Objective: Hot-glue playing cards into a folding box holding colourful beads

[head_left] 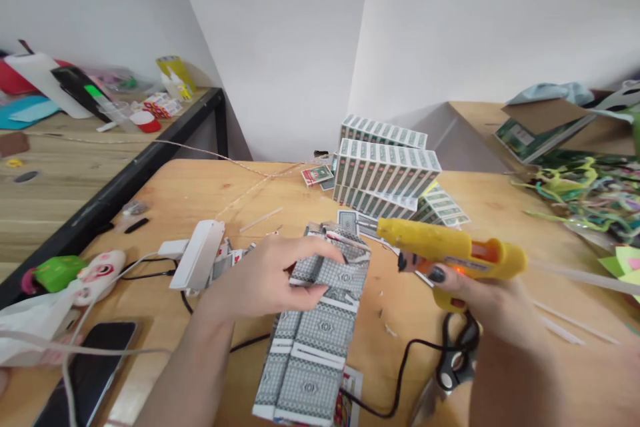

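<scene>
My left hand (280,273) is closed round the upper part of a long structure made of playing cards (320,340), thumb and forefinger pinching its side. Grey patterned card backs with white borders cover the structure, and its upper end looks uneven. In my right hand (480,300) is a yellow hot glue gun (450,247), its nozzle pointing left at the structure's upper end, close beside it. A small orange light glows on the gun's body, and a clear glue stick (575,273) sticks out of its back. My right fingers are partly hidden behind the gun.
Boxed card decks (387,167) stand stacked at the back. Black-handled scissors (455,360) lie below the glue gun near a black cable (400,373). A white power strip (197,257) and a phone (90,367) are on the left. An open cardboard box (560,120) stands far right.
</scene>
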